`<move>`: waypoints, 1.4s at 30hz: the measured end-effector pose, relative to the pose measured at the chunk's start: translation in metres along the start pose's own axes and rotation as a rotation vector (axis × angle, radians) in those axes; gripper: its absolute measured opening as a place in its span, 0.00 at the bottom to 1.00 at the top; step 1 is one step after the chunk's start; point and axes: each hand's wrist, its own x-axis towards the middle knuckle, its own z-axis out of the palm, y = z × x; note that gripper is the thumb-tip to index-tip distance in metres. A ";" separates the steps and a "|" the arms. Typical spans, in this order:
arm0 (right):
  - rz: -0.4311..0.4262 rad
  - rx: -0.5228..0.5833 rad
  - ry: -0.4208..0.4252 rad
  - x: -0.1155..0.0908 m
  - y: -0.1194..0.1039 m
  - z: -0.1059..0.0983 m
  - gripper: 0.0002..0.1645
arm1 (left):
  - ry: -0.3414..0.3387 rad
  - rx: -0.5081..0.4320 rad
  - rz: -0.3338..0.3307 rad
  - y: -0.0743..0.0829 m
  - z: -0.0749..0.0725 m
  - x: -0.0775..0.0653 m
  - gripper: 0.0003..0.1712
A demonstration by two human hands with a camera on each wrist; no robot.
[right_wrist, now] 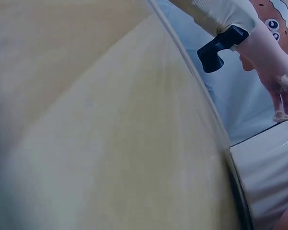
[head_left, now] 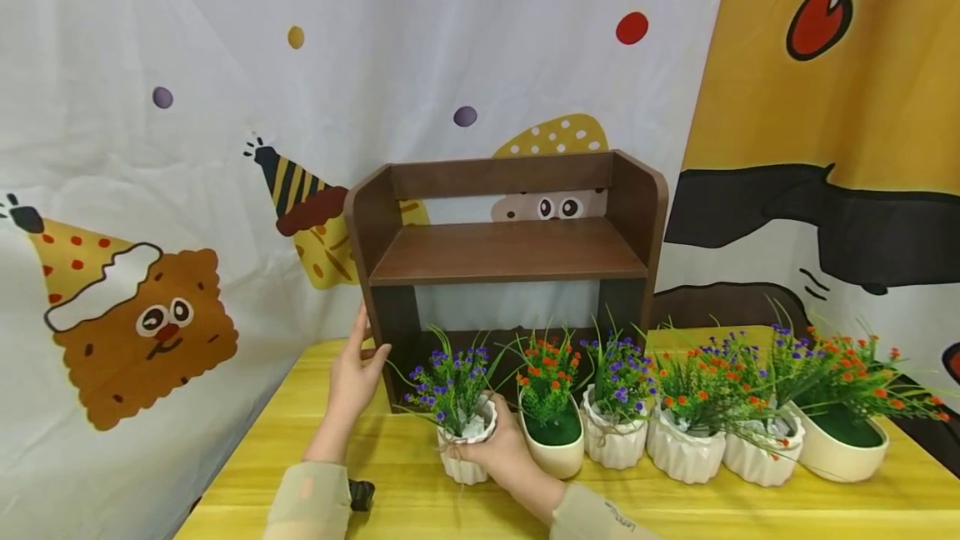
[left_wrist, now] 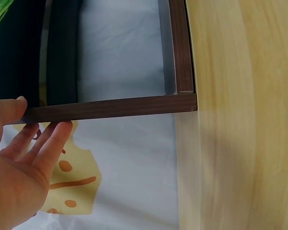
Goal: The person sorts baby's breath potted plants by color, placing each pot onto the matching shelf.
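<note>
A dark brown two-level wooden shelf [head_left: 510, 252] stands on the yellow wood-grain table. My left hand [head_left: 356, 377] holds its left side panel; the left wrist view shows the thumb on one side of the panel edge [left_wrist: 115, 106] and the fingertips on the other. My right hand [head_left: 510, 444] grips a white fluted flowerpot [head_left: 467, 463] with purple flowers, in front of the shelf's lower left part. Whether that pot touches the table cannot be told. In the right wrist view the pot's white side [right_wrist: 266, 160] shows at the right edge, and most of the right hand is out of frame.
To the right of the held pot, several more potted plants stand in a row: an oval cream pot [head_left: 557, 457], white fluted pots [head_left: 686, 452] and another cream oval pot [head_left: 843, 452]. They partly cover the shelf's lower opening. A cartoon-printed curtain [head_left: 225, 40] hangs behind the table.
</note>
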 end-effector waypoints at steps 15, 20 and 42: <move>-0.031 0.080 -0.035 0.007 -0.035 -0.007 0.48 | -0.002 0.006 0.000 -0.003 0.000 -0.001 0.50; -0.063 -0.069 0.000 0.007 -0.049 -0.009 0.49 | 0.003 0.010 0.006 -0.003 0.000 -0.001 0.49; -0.070 0.189 -0.047 0.018 -0.108 -0.023 0.44 | 0.037 0.006 0.033 -0.004 0.003 0.001 0.47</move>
